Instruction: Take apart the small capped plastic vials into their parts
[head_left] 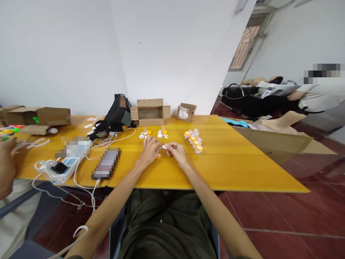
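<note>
Both of my hands meet over the yellow table near its middle. My right hand (175, 151) pinches a small white plastic piece with dark marks (164, 146) between thumb and fingertips. My left hand (150, 151) is closed with its fingers bent toward the piece's left end; what its fingertips grip is hidden. A small orange-and-white part (159, 156) lies on the table just under the hands. Beyond them sit two small clusters of white pieces (141, 136) with orange-rimmed parts (164, 132). To the right stands a group of clear cups with orange-and-white ring tops (193, 138).
Behind are an open cardboard box (150, 113), a smaller box (186, 112) and a black backpack (113, 113). At left lie a phone (106, 163), a white power strip (66, 167) and cables. Another person's hand (7, 165) shows at far left; someone sits at far right.
</note>
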`<act>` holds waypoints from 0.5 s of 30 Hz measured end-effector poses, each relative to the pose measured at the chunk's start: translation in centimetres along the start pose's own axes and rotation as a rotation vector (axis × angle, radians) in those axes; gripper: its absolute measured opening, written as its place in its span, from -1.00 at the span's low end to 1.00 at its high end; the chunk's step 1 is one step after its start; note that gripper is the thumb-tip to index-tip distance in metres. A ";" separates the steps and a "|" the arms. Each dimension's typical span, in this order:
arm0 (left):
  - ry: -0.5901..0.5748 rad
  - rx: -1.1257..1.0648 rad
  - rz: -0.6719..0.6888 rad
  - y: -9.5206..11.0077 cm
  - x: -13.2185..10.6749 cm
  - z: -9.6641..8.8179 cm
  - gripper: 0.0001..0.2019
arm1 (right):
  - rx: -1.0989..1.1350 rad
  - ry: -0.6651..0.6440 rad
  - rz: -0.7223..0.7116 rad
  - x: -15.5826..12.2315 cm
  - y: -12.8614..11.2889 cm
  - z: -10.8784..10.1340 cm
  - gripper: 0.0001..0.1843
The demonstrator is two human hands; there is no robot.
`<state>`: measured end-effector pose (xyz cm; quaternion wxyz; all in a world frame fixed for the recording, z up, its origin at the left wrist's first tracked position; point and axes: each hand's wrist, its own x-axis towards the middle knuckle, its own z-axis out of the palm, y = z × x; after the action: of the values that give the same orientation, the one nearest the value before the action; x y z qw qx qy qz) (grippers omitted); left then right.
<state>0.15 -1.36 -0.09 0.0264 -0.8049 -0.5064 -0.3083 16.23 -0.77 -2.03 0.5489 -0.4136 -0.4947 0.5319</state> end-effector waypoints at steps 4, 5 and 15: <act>0.015 -0.016 0.001 -0.3 -0.2 0.3 -0.84 | -0.044 -0.008 -0.024 0.1 0.3 0.1 -0.49; 0.016 -0.023 0.001 -0.4 -0.2 0.4 -0.83 | -0.057 -0.013 -0.033 0.1 0.3 0.0 -0.49; 0.079 -0.121 -0.041 -0.6 -0.8 0.6 -0.82 | -0.078 0.049 -0.073 0.2 0.5 -0.3 -0.48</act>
<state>-0.31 -1.51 -1.10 -0.0084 -0.7816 -0.5017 -0.3704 16.40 -0.46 -2.58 0.5635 -0.4292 -0.5163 0.4814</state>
